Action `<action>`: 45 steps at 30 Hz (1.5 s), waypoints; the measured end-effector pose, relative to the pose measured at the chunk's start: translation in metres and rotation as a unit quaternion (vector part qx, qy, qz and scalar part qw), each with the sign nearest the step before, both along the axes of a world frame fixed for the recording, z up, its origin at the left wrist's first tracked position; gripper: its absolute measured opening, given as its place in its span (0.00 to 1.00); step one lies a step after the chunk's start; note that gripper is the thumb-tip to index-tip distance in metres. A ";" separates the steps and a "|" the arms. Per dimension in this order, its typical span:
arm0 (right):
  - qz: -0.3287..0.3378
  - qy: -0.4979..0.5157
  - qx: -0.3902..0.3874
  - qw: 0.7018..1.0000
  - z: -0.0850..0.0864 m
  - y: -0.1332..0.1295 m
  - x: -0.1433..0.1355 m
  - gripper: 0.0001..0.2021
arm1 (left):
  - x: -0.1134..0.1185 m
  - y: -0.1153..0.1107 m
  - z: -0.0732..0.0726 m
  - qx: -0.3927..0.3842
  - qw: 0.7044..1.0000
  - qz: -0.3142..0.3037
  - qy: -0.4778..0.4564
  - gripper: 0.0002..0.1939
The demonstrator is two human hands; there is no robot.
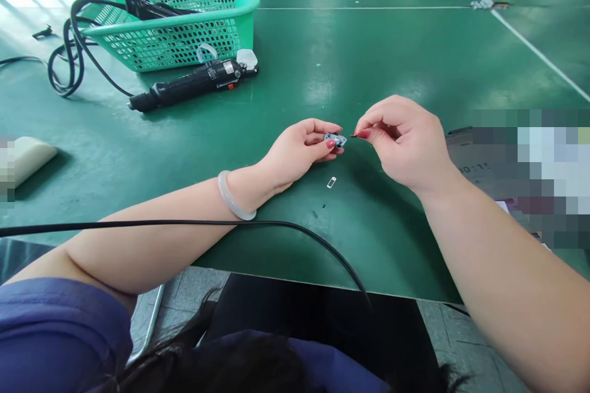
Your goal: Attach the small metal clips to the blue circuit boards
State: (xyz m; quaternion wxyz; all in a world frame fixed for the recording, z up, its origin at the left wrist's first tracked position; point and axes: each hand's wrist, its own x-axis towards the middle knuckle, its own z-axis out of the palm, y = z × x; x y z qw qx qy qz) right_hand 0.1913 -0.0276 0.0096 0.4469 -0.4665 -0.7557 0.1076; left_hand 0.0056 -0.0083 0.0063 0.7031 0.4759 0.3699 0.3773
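Observation:
Between the thumb and fingers of my left hand (306,146) is a small grey-blue metallic part (335,139). Just to its right, my right hand (403,138) pinches a tiny dark piece (354,136) at the fingertips, a small gap away from the part. Below my left hand, a small white rectangular frame (331,182) lies flat on the green table (295,258). Near it sit tiny dark specks (323,206). What exactly the tiny dark piece is cannot be made out.
A green basket (175,27) with black items stands at the back left. In front of it lies a black electric screwdriver (193,83) with a looped cable. Another black cable (295,225) crosses over my left forearm. A grey object (474,159) lies at the right.

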 end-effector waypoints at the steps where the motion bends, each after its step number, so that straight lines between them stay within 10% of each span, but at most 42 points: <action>1: 0.013 0.005 0.003 1.000 0.000 0.000 0.000 0.10 | 0.000 0.000 0.000 0.003 1.000 -0.010 -0.007 0.07; 21: 0.087 0.014 0.011 0.996 0.009 -0.008 -0.004 0.09 | -0.007 -0.002 0.001 -0.070 0.972 -0.186 -0.123 0.07; 45: 0.068 -0.088 0.076 0.991 0.015 -0.016 -0.007 0.12 | -0.009 0.000 0.000 -0.107 0.963 -0.211 -0.125 0.08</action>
